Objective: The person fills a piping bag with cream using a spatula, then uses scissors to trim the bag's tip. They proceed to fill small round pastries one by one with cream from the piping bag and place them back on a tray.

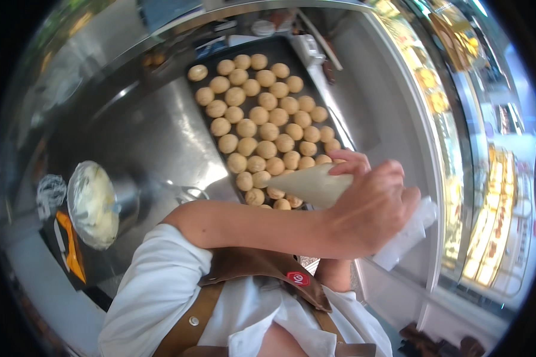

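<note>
My left hand point(373, 209) reaches across from the left and grips a clear piping bag point(310, 184) full of pale cream. The bag's loose tail point(406, 234) sticks out past the hand at lower right. Its narrow tip points left, over the near end of a dark baking tray point(274, 47), beside a round puff point(262, 179). Rows of golden round choux puffs point(269, 131) with crackled tops fill the tray. Of my right arm, part of the forearm point(334, 272) shows beneath the left one. Whether the fingers by the bag's upper side belong to my right hand, I cannot tell.
The tray lies on a steel worktop point(161, 129). At left stands a bowl point(94, 205) of pale yellow cream, edged with clear film, beside an orange utensil point(73, 250). A metal loop point(192, 193) lies near my elbow. Lit display cases point(489, 218) line the right.
</note>
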A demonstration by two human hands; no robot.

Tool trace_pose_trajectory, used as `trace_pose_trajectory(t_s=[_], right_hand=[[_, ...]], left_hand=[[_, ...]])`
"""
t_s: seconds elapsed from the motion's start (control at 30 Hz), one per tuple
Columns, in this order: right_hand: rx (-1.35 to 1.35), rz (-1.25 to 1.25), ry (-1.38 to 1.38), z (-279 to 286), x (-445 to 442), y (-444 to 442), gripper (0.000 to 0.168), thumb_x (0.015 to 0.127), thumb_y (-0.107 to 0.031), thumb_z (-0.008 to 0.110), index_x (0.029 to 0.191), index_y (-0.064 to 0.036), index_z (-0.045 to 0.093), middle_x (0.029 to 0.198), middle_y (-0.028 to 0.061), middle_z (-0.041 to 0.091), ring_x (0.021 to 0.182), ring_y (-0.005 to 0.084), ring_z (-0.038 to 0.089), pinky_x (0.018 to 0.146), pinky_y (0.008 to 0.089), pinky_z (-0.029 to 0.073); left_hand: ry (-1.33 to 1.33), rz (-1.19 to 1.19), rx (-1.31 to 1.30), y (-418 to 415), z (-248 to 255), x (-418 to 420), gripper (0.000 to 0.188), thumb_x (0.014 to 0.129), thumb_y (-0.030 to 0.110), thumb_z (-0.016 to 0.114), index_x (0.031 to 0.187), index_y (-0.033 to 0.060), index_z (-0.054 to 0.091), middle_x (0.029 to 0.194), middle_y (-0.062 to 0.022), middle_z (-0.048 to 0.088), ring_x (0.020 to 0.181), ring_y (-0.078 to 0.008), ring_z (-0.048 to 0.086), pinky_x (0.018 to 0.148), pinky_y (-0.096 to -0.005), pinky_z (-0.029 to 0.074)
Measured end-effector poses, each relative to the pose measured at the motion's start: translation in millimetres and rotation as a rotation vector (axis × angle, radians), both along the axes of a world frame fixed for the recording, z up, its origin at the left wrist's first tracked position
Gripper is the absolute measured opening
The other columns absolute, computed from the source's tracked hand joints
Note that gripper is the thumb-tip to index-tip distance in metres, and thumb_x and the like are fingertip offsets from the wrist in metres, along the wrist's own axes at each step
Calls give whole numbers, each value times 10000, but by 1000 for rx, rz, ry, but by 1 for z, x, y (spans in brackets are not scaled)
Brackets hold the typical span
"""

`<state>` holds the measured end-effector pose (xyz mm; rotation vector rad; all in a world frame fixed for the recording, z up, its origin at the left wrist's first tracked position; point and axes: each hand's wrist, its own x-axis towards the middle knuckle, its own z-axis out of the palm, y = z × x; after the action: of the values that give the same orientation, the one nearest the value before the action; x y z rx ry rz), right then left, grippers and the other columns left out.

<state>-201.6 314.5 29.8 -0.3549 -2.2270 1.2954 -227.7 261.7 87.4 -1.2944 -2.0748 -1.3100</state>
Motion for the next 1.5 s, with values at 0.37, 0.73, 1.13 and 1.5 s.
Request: trace_pose_trajectory(t_s=[0.37, 0.73, 1.13, 1.5], right_hand=[[-633, -96, 203, -56, -17, 38, 430, 1046, -371, 343, 959, -24, 583, 1129, 196, 612, 1036, 287, 594, 947, 420, 470], [-1051, -205, 271, -83, -30, 104, 472, 1058, -345, 276, 879, -41, 590, 1076, 198, 636, 1068, 337, 583, 1002, 500, 442], [-1286, -162, 281, -77, -22, 95, 442, 1060, -310, 276, 852, -43, 560, 1019, 152, 613, 1094, 295, 532, 1014, 480, 423], [-1493, -27, 360, -55, 12, 83, 414, 1057, -296, 291, 833, -56, 543, 966, 134, 602, 1094, 280, 521, 1018, 453, 412]], left_hand=[[-137, -185, 72, -4, -53, -42, 248, 758, 116, 656, 963, 8, 568, 1015, -172, 608, 1012, -281, 588, 1028, -409, 398], [-610, 857, -638, -194, -283, -229, 461, 777, 209, 739, 1200, 111, 583, 1204, -104, 586, 1163, -320, 493, 986, -394, 438], [-1517, 22, 785, -198, -224, -191, 428, 941, 285, 559, 1313, 87, 484, 1273, -221, 563, 1017, -334, 646, 830, -362, 545], [-1534, -396, 770, -164, -135, -79, 495, 904, 139, 483, 1381, 44, 390, 1300, -218, 526, 991, -280, 637, 760, -311, 547]])
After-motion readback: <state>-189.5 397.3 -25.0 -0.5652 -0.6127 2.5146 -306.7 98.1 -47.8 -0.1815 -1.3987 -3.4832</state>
